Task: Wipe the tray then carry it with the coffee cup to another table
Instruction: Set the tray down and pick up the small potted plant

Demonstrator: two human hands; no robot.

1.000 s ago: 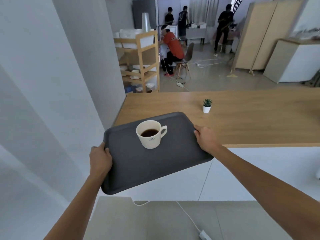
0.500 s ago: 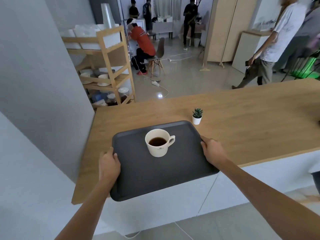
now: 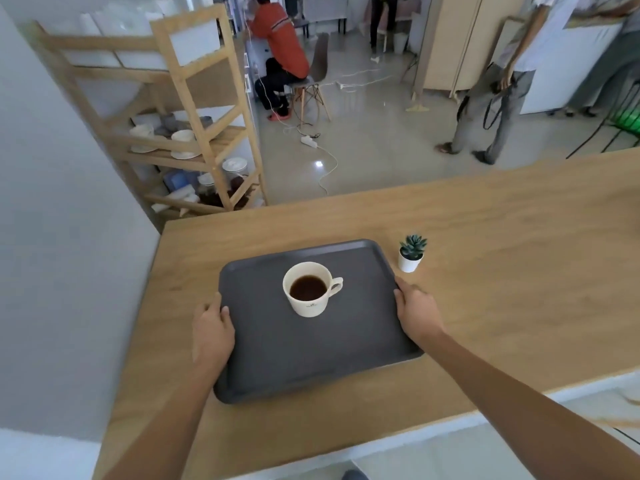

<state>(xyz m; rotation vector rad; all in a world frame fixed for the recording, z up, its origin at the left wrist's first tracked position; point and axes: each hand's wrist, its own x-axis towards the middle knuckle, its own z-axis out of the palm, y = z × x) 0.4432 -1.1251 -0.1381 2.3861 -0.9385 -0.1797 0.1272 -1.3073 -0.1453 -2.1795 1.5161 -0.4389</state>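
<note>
Grey plastic tray (image 3: pixel 311 355) sits over the wooden tabletop (image 3: pixel 502 271), a white coffee cup (image 3: pixel 310 289) upright near its middle. Left hand (image 3: pixel 212 332) and right hand (image 3: pixel 417 311) clasp opposite short edges, fingers (image 3: pixel 401 289) curled tight around the rim. A small potted succulent (image 3: pixel 411 252) stands just beside the tray's far right corner.

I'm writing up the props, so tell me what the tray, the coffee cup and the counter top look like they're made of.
Tray: likely moulded plastic, dark grey, matte; one-piece raised rim with rounded corners, no gloss.
Coffee cup: looks like glazed ceramic, cream; smooth thick wall with a small printed mark, though it could be melamine.
Counter top: wood or wood-look laminate, satin; light grain lines run along it.
</note>
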